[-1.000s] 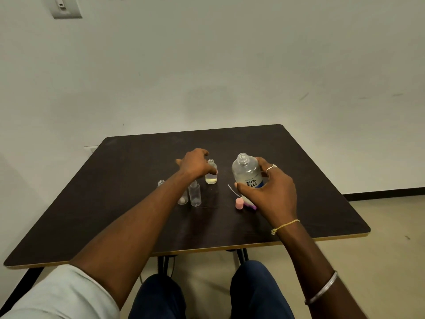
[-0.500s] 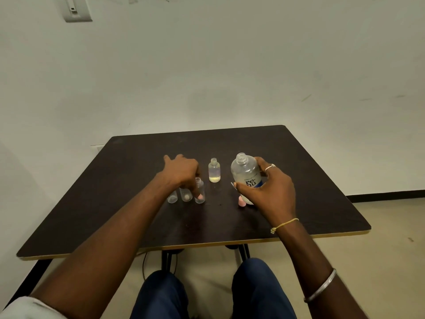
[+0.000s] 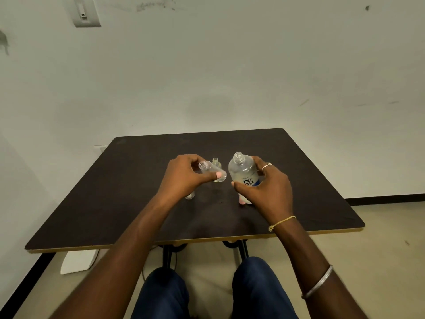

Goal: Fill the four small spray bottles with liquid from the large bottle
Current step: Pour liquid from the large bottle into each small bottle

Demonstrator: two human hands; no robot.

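Note:
My left hand (image 3: 185,176) holds a small clear bottle (image 3: 210,169) lifted off the table and tilted, its open neck pointing up and left. My right hand (image 3: 266,189) grips the large clear bottle (image 3: 243,173), uncapped, standing upright on the dark table (image 3: 115,203). Behind the lifted bottle stands another small bottle (image 3: 215,161) holding some yellowish liquid, mostly hidden. One more small bottle (image 3: 190,195) shows just below my left wrist. A pink cap (image 3: 242,201) lies at the large bottle's base, partly hidden by my right hand.
The table's front edge (image 3: 184,241) runs just above my knees. A white wall rises behind the table, with a switch plate (image 3: 85,11) at the upper left. A white box (image 3: 78,261) sits on the floor under the table's left side.
My left hand picked one small empty bottle out of the row and raised it, tilted, toward the large bottle. My right hand kept its grip on the large bottle.

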